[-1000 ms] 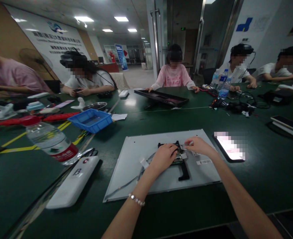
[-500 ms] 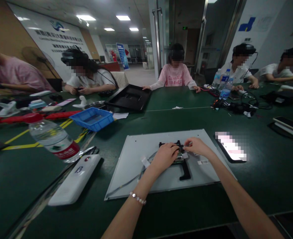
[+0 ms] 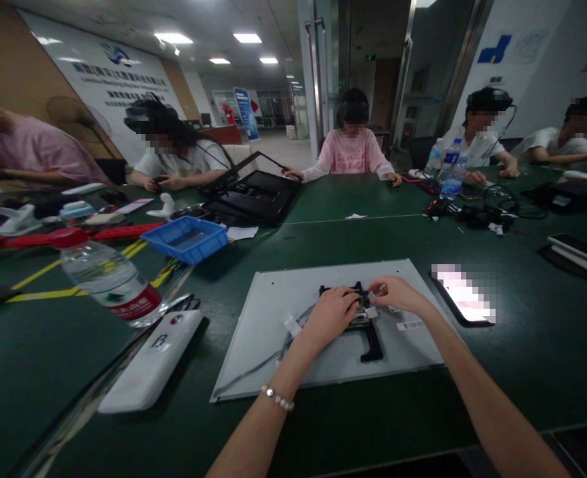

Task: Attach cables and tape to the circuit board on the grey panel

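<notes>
A light grey display panel (image 3: 258, 332) lies flat on the table in front of me. On its middle sits a black bracket (image 3: 372, 342) with a green circuit board (image 3: 359, 321). My left hand (image 3: 328, 312) rests over the board and bracket, its fingers bent and closed on the bracket; the fingertips are partly hidden. At the board's right upper edge, my right hand (image 3: 398, 294) pinches with thumb and index finger; what it holds is too small to make out. Grey cables (image 3: 253, 369) run from under my left hand to the panel's near left corner.
Left of the panel are a white power bank (image 3: 154, 362), a tilted water bottle (image 3: 109, 282) and a blue tray (image 3: 186, 239). A lit phone (image 3: 463, 295) lies to the right. Across the table, a person (image 3: 350, 149) touches a black frame (image 3: 268, 159) above a black housing (image 3: 268, 196).
The black frame across the table has been raised off the housing by the person's hand. My own hands have barely shifted.
</notes>
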Motion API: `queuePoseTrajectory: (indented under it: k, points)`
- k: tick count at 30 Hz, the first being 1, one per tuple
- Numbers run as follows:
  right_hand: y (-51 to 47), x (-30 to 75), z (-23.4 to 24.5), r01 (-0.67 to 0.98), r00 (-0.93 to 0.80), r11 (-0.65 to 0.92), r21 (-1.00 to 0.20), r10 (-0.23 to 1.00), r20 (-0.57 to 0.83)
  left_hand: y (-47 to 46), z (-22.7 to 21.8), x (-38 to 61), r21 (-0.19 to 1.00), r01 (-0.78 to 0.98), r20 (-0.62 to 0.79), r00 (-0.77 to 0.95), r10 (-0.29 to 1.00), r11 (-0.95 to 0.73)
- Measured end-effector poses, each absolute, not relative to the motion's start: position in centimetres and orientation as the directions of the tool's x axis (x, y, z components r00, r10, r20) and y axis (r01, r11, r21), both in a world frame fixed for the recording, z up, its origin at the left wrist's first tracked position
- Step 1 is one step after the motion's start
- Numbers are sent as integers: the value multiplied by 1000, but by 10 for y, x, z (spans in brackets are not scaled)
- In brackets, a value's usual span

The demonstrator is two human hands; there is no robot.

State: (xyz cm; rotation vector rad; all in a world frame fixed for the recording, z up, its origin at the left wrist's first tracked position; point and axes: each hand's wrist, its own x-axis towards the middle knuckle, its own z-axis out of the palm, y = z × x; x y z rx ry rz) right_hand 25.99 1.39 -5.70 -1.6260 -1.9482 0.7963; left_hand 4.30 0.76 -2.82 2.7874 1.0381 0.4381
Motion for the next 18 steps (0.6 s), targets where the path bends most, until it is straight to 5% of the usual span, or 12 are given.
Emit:
queuePoseTrajectory:
  k: [9,18]
  points:
    - [13,265,-52,620,-126,64,-782,992,-19,7,-30,45,220,623,229,715,661,-750]
    - [11,263,-47,266,-40,-172,-949,981,-189,8,-31,44,221,616,236,718,655,-756]
